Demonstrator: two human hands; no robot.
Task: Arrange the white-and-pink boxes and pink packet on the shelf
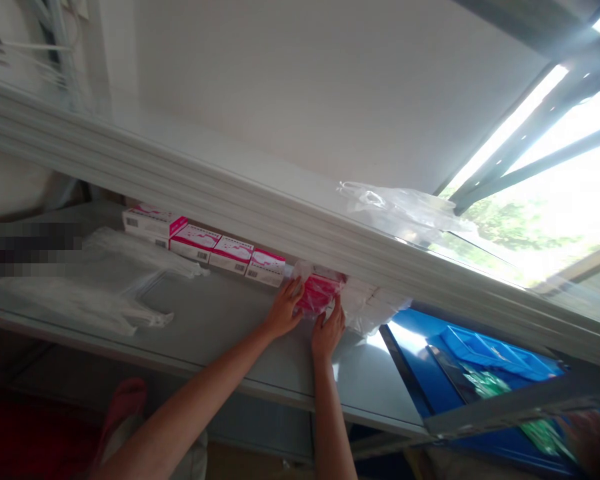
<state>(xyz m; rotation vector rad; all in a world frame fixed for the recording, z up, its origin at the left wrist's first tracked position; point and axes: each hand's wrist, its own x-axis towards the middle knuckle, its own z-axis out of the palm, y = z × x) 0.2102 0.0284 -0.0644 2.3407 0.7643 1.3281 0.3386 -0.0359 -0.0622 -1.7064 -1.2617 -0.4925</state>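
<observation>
A pink box in clear plastic [319,293] sits on the grey shelf [225,313], under the edge of an upper shelf. My left hand [286,308] grips its left side, fingers curled over the plastic. On its right side, my right hand [329,328] has its fingers bent against the wrapped box. To the left, several pink-and-white boxes [233,253] stand in a row along the shelf. Right of my hands lie white boxes in clear plastic [367,303], partly covered by the upper shelf.
Clear plastic bags [115,280] lie flat on the shelf at left. The upper shelf's edge [260,200] crosses above my hands, with another plastic bag [405,207] on it. Blue trays [495,353] stand at lower right, near a green-wrapped item [485,383].
</observation>
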